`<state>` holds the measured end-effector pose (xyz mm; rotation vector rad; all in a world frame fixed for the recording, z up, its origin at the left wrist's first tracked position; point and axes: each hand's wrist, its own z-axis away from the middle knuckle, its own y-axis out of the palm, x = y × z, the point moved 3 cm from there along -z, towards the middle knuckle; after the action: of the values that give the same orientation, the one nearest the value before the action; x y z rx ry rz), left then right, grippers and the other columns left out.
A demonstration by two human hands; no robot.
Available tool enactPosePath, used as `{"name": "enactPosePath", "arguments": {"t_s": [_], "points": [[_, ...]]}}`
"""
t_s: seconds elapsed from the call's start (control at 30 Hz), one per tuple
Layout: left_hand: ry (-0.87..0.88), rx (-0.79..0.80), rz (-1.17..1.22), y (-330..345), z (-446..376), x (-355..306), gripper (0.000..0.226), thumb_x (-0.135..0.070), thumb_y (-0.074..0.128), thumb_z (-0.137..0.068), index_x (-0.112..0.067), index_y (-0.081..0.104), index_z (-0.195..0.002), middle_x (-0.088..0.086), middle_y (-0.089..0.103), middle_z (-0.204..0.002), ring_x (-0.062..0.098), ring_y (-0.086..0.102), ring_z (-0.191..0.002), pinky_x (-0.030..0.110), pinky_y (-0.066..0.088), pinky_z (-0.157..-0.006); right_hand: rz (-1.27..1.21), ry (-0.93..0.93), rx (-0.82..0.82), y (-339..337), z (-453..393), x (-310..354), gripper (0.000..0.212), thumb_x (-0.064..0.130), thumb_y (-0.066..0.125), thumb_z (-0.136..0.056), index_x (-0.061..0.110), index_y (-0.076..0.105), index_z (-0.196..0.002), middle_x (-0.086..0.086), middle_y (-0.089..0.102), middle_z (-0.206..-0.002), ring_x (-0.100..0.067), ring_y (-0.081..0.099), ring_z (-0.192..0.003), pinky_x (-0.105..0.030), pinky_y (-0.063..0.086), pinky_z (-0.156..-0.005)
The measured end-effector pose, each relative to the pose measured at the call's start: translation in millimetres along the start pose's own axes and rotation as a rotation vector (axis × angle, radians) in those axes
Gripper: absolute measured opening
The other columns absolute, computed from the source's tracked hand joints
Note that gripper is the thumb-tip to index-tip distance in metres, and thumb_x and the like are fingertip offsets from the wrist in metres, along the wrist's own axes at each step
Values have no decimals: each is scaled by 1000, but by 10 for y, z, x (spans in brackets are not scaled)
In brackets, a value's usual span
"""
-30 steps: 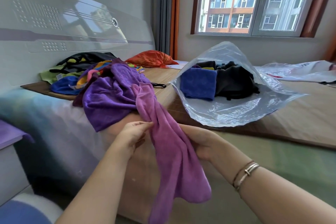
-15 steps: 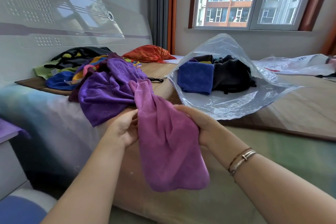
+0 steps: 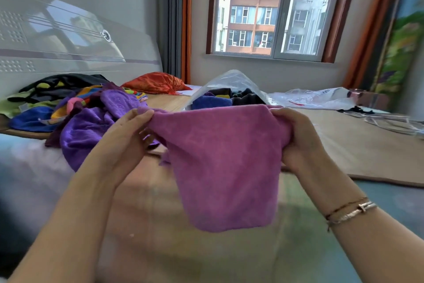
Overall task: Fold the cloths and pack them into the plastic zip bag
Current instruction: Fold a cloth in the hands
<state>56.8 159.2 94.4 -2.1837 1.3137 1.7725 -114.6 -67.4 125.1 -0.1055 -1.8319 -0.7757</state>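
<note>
A pink-purple cloth [image 3: 226, 163] hangs spread in front of me above the bed. My left hand [image 3: 128, 131] pinches its upper left corner and my right hand [image 3: 298, 138] grips its upper right corner. Behind the cloth lies the clear plastic zip bag [image 3: 231, 78], mouth towards me, with a blue cloth [image 3: 210, 101] and dark cloths [image 3: 247, 96] inside; the held cloth hides its lower part. A heap of loose cloths sits at the left, with a deep purple cloth [image 3: 91, 129] in front.
A bed headboard [image 3: 68, 41] rises on the left. An orange cloth bundle [image 3: 156, 83] lies behind the heap. Another clear plastic bag [image 3: 321, 98] and dark cords [image 3: 390, 117] lie at the right on the brown mat [image 3: 355, 145]. A window is in the far wall.
The pink-purple cloth, bunched and dangling low before, is now lifted and stretched wide between both hands. My hands have moved apart and up. The view has tilted up.
</note>
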Motion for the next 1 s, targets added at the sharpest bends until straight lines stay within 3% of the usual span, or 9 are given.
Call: {"name": "enactPosePath", "arguments": {"t_s": [0.07, 0.13, 0.27, 0.43, 0.5, 0.6, 0.8, 0.9, 1.0], "points": [[80, 42, -93, 184, 49, -33, 22, -13, 53, -91, -23, 65, -75, -2, 67, -81, 7, 56, -69, 23, 45, -58, -24, -134, 2, -132, 123, 201, 21, 3, 45, -86, 6, 65, -90, -8, 65, -70, -17, 61, -62, -21, 51, -55], [100, 72, -159, 349, 105, -37, 11, -14, 57, -88, -24, 58, -83, 0, 63, -85, 10, 55, -70, 29, 41, -58, 9, -184, -30, -272, 208, 321, 21, 5, 45, -88, 6, 66, -91, -5, 66, -72, -15, 61, -65, -19, 50, -56], [41, -77, -395, 451, 23, 194, 13, -13, 65, -89, -20, 54, -92, 1, 61, -83, 13, 56, -70, 31, 41, -62, 89, 31, -202, -657, 173, 237, 18, 26, 55, -90, 11, 64, -83, -5, 64, -69, -18, 61, -63, -22, 50, -56], [-59, -233, -675, 550, -48, 360, 37, -15, 77, -80, -19, 44, -98, 1, 50, -88, 13, 49, -78, 34, 44, -72, 339, 61, -346, -1089, 72, 138, 23, -4, 58, -87, 13, 51, -73, -4, 52, -64, -12, 49, -52, -21, 39, -45], [-79, -234, -658, 548, -80, 365, 44, -11, 79, -77, -18, 43, -103, 10, 56, -99, 19, 54, -85, 39, 48, -80, 401, 16, -397, -1212, 93, 182, 22, -3, 55, -88, 18, 49, -85, -3, 52, -75, -13, 47, -60, -24, 37, -49], [-117, -225, -571, 581, -84, 376, 37, -1, 75, -77, -21, 46, -89, 13, 57, -96, 25, 56, -82, 36, 48, -66, 400, 21, -430, -1364, 121, 200, 22, -4, 52, -88, 19, 50, -87, -4, 55, -77, -15, 50, -57, -24, 40, -48], [-362, -172, -517, 570, -18, 640, 23, 8, 63, -85, -12, 51, -83, 7, 55, -80, 13, 51, -68, 25, 43, -60, 25, 489, -364, -1548, 222, -51, 4, 7, 57, -84, 7, 54, -81, -2, 48, -54, -14, 49, -34, -17, 43, -38], [-495, -160, -413, 526, -30, 730, 19, 6, 60, -87, -13, 57, -85, 6, 53, -77, 12, 47, -65, 22, 48, -56, 51, 510, -345, -1600, 183, -96, 11, 4, 58, -85, 3, 59, -74, -5, 55, -51, -13, 54, -39, -19, 48, -42], [-564, -154, -283, 472, -51, 772, 21, 6, 59, -86, -15, 60, -89, 6, 57, -82, 12, 48, -66, 19, 50, -49, 142, 486, -305, -1533, 142, -110, 14, 5, 71, -66, 6, 63, -78, -6, 61, -62, -14, 57, -51, -21, 51, -50]]}}
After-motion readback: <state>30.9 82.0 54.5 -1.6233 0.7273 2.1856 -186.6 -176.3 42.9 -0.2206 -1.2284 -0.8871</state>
